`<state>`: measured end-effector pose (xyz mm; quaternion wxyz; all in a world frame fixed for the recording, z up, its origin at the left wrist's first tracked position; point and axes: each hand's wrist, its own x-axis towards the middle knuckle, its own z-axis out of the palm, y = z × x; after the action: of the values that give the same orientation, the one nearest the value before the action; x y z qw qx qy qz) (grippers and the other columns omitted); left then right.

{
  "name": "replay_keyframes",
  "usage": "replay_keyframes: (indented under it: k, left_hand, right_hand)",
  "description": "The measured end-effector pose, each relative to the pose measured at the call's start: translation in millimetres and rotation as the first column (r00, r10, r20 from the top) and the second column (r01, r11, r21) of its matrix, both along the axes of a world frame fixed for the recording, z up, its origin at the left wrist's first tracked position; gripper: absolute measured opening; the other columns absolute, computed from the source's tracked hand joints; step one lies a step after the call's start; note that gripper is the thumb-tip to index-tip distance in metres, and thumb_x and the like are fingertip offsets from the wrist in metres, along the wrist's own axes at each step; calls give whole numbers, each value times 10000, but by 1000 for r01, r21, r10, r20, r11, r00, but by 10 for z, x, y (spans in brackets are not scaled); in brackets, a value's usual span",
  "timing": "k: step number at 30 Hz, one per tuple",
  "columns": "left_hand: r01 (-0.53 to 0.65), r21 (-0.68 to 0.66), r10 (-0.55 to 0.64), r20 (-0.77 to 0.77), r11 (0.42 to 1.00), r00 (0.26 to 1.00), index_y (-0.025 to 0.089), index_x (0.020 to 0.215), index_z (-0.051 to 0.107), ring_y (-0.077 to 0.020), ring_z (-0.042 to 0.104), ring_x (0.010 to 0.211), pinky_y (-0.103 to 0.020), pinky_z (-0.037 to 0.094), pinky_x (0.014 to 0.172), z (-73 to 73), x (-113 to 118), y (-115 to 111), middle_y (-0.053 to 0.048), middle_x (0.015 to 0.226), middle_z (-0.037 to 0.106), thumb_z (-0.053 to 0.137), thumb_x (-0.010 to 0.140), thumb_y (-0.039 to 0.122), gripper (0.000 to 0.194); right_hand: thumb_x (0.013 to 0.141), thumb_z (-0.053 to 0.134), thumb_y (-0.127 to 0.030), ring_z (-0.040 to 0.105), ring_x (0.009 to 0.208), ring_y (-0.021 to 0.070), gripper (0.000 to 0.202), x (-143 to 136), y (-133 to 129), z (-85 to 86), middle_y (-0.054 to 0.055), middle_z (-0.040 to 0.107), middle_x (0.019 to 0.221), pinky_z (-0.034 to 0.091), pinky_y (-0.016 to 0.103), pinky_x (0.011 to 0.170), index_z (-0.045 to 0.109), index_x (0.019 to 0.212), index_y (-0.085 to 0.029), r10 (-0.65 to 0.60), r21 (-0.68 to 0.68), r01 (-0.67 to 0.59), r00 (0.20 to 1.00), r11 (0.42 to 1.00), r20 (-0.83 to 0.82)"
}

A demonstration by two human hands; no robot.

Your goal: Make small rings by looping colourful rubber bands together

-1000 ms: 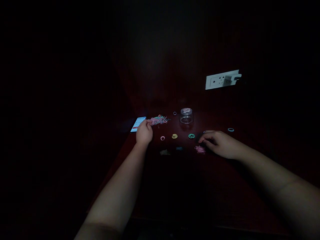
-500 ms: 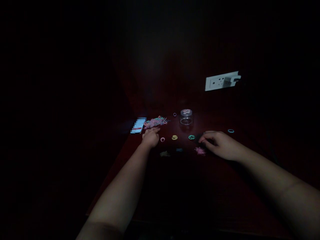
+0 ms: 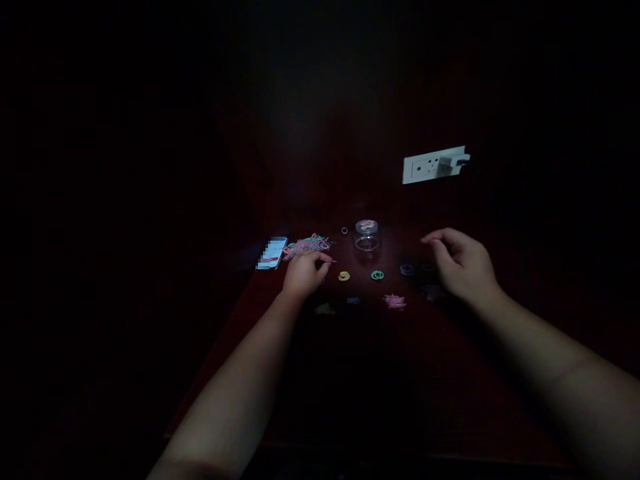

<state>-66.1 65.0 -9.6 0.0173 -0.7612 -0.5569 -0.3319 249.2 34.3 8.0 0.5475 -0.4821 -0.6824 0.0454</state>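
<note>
My left hand (image 3: 306, 273) is closed in a pinch at the near right edge of a heap of mixed-colour elastic hair bands (image 3: 305, 247). A small, thin hair band (image 3: 333, 261) pokes out from its fingertips. My right hand (image 3: 465, 263) hovers at the right, fingers loosely curled and thumb a little apart, with nothing visible in it. Between the hands lie yellow bands (image 3: 344, 276), green bands (image 3: 377, 275) and dark purple bands (image 3: 407, 269). Nearer me are a pink bunch (image 3: 395, 302), a small blue bunch (image 3: 353, 301) and a dim yellowish bunch (image 3: 325, 309).
A clear lidded jar (image 3: 367, 237) stands behind the sorted bands, with a single pale band (image 3: 345, 231) to its left. A lit phone (image 3: 272, 253) lies by the table's left edge. On the wall is a socket (image 3: 433, 165) with a plug. The surroundings are very dark.
My right hand has lifted away and to the right, uncovering the dark purple bands. My left hand has shifted slightly right and now pinches a band from the heap. The view has moved slightly.
</note>
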Motion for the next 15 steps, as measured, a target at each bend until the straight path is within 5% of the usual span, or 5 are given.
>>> replay_keyframes:
  k: [4, 9, 15]
  left_hand:
    - [99, 76, -97, -25, 992, 995, 226, 829, 676, -199, 677, 882, -344, 520, 848, 30, 105, -76, 3, 898, 737, 657, 820, 227, 20]
    - [191, 157, -186, -49, 969, 981, 217, 877, 611, -194, 637, 881, -333, 497, 820, 75, 238, -205, -9, 898, 690, 614, 849, 203, 32]
    - [235, 170, -225, -75, 957, 972, 227, 943, 616, -207, 615, 944, -362, 472, 885, 85, 364, -299, -13, 944, 692, 593, 881, 186, 78]
  right_hand:
    - [926, 481, -241, 575, 664, 182, 183, 47, -17, 29, 46, 632, 770, 415, 299, 572, 660, 911, -209, -105, 163, 143, 969, 976, -222]
    - [981, 432, -348, 472, 525, 153, 220, 64, -7, 76, -9, 505, 626, 343, 286, 491, 616, 931, -238, -83, 215, 189, 901, 958, -426]
    - [975, 406, -543, 382, 416, 128, 497, 50, -14, 35, -22, 418, 489, 273, 285, 414, 487, 594, -233, -41, 120, 97, 912, 988, -407]
